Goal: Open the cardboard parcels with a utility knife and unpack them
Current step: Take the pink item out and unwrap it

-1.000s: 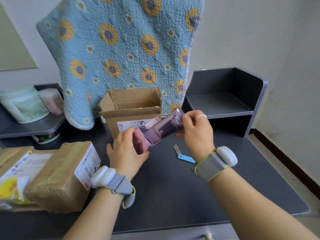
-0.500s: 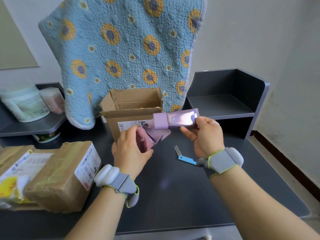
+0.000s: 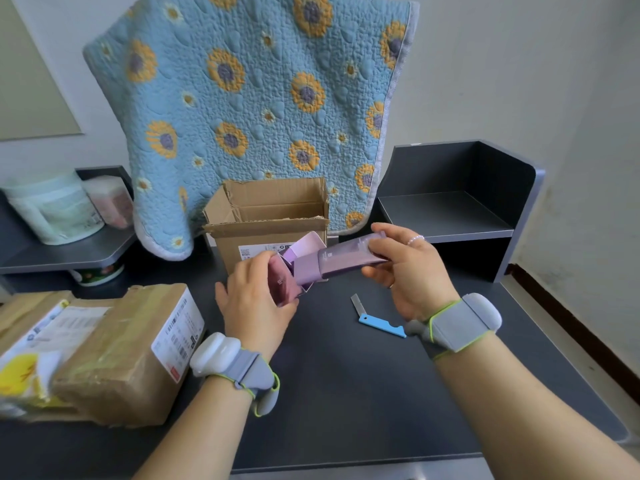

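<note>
My left hand [image 3: 254,299] grips a small pink carton [image 3: 284,285] with its top flaps open. My right hand [image 3: 408,271] holds a purple tube [image 3: 341,263] by its far end; the tube's cap end sits at the carton's mouth. Both are held above the dark desk [image 3: 346,393]. Behind them stands an opened cardboard parcel [image 3: 270,223], flaps up. A sealed, taped parcel [image 3: 128,351] lies at the left with a shipping label. The blue utility knife [image 3: 377,318] rests on the desk under my right hand, blade out.
A blue sunflower quilt [image 3: 256,109] hangs behind the open parcel. A grey corner shelf [image 3: 460,202] stands at the back right. White tubs [image 3: 55,209] sit on a left shelf. A yellow-and-white package [image 3: 20,379] lies at the far left edge.
The tube came fully out of the carton half a second ago; now its cap end is back at the carton's mouth. The view has shifted slightly.
</note>
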Available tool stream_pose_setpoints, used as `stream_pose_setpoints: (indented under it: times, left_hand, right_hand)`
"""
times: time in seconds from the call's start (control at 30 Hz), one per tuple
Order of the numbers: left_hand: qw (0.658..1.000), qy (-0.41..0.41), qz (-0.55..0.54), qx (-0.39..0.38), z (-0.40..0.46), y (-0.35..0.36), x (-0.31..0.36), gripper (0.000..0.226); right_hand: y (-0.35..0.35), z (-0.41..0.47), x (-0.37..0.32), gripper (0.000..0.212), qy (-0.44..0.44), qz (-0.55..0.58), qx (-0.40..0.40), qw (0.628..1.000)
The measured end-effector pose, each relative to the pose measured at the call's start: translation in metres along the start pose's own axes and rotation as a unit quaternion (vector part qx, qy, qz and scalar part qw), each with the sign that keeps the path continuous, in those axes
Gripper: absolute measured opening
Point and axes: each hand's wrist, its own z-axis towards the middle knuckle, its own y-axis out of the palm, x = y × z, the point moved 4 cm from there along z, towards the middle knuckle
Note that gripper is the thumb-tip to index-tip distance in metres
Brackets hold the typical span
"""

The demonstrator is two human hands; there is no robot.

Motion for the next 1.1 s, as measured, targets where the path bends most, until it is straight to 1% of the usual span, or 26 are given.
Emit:
stream_pose_setpoints:
  times: [0.1, 0.2, 0.4, 0.53, 0.6, 0.7, 0.77, 0.87, 0.9, 1.03, 1.1]
  left_hand:
    - [1.000, -0.003, 0.006, -0.003, 0.000, 0.000, -0.005, 0.062]
    - [1.000, 0.014, 0.015, -0.012, 0.000, 0.002, -0.007, 0.058]
    - [0.999, -0.014, 0.021, -0.045, 0.001, 0.003, -0.015, 0.073]
    - [0.997, 0.006, 0.040, -0.061, 0.000, 0.004, -0.013, 0.075]
    - [0.996, 0.020, 0.050, -0.068, 0.000, 0.004, -0.010, 0.075]
    - [0.997, 0.014, 0.032, -0.071, 0.000, 0.002, -0.009, 0.073]
    - [0.997, -0.001, 0.010, -0.076, 0.000, 0.000, -0.010, 0.072]
    - [0.995, -0.014, -0.017, -0.102, 0.000, -0.001, -0.006, 0.072]
    - [0.994, -0.014, -0.032, -0.108, 0.000, -0.001, -0.003, 0.072]
    - [0.985, 0.003, -0.121, -0.125, -0.002, 0.002, 0.011, 0.073]
    - [0.981, 0.002, -0.152, -0.124, -0.003, 0.004, 0.014, 0.068]
  right_hand:
    - [0.000, -0.002, -0.006, 0.025, -0.063, -0.113, -0.011, 0.992]
    - [0.005, -0.004, -0.015, 0.031, -0.142, -0.235, -0.018, 0.961]
    - [0.019, -0.011, -0.029, 0.037, -0.207, -0.346, -0.064, 0.913]
    - [0.026, -0.014, -0.029, 0.039, -0.216, -0.406, -0.097, 0.882]
    - [0.028, -0.014, -0.028, 0.036, -0.220, -0.422, -0.103, 0.874]
    - [0.026, -0.014, -0.028, 0.035, -0.234, -0.418, -0.081, 0.874]
    - [0.022, -0.013, -0.026, 0.034, -0.236, -0.393, -0.064, 0.886]
    - [0.018, -0.012, -0.023, 0.037, -0.226, -0.322, -0.054, 0.918]
    - [0.017, -0.012, -0.022, 0.039, -0.226, -0.315, -0.055, 0.920]
    - [0.021, -0.013, -0.012, 0.036, -0.230, -0.350, -0.064, 0.906]
    - [0.023, -0.013, -0.009, 0.031, -0.233, -0.362, -0.062, 0.901]
